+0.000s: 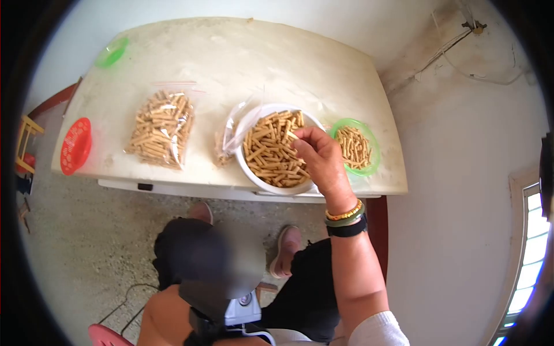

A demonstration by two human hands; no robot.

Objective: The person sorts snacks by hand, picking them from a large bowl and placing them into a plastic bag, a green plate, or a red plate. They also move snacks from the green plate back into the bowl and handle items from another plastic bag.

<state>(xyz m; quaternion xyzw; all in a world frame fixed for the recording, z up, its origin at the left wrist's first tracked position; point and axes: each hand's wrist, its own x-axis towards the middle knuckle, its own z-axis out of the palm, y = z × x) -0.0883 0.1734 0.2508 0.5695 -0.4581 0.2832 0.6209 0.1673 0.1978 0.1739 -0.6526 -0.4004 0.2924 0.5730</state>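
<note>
My right hand is above the right side of a white bowl, its thumb and forefinger pinched together on a short tan stick. Many similar cut sticks fill the bowl in a loose heap. Against the bowl's left side stands a clear plastic bag with a few sticks low inside. Right of the bowl, partly behind my hand, a green basket holds thinner, shorter pieces. My left hand is not visible; only part of that arm shows at the bottom.
A filled clear zip bag lies on the pale table to the left. A red basket sits at the left edge, a green dish at the far left corner. A wall bounds the right.
</note>
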